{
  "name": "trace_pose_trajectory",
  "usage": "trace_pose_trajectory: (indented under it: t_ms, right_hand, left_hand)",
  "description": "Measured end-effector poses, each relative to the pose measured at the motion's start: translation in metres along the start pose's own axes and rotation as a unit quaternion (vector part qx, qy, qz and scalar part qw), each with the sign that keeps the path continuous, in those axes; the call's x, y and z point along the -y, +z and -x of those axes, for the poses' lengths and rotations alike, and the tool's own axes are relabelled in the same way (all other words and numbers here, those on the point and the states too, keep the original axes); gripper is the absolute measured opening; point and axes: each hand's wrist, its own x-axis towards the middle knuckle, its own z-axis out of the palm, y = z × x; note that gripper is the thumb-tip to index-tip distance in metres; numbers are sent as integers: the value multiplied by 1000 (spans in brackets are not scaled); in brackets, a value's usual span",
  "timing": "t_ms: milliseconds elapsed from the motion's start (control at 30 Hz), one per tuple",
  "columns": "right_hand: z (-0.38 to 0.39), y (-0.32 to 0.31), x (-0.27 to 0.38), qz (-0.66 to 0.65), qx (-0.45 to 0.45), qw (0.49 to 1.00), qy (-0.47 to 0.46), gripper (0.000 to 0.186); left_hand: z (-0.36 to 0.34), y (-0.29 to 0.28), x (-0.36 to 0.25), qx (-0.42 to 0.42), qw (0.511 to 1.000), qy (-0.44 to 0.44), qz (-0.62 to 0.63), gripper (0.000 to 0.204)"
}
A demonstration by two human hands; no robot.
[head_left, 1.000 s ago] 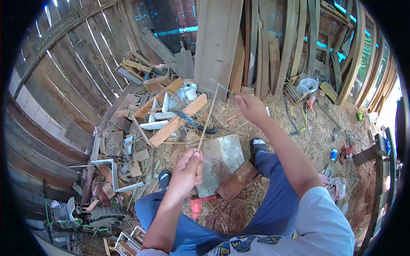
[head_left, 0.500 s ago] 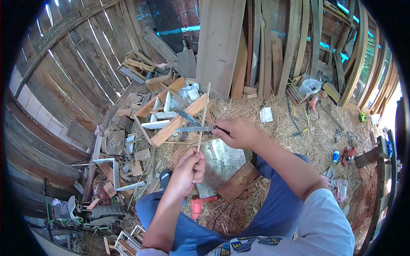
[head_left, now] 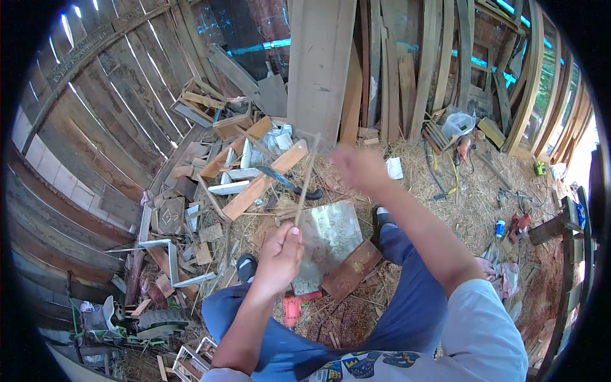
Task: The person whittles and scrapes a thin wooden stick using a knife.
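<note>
Apparently for steadiness, the left hand (head_left: 280,256) clamps its fingers round the lower end of a thin wooden stick (head_left: 306,184) above the left edge of the flat pale board (head_left: 332,228), leaving its upper length free past the board's far edge. The right hand (head_left: 360,167), beyond that edge, is too blurred to tell its fingers' state. Lettering marks a wall plank (head_left: 84,56) well beyond the board, leftward.
</note>
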Motion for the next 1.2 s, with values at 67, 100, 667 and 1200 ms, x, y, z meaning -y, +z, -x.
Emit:
trace_pose_trajectory:
  t_ms: [67,100,667,1200]
  right_hand:
    - [-23,-15,-60,-13,-8,984,178,47]
    - [-20,-25,-79,-15,-11,979,203,49]
    - [30,-14,52,-57,29,982,-179,30]
    - [6,-20,-46,-126,-96,982,107,41]
  left_hand:
    - [8,14,-5,8,1000,-23,-11,23]
    - [15,18,-6,35,999,-10,21,24]
    - [5,-4,-4,13,998,6,57,27]
    - [4,-11,-8,22,995,-43,88,27]
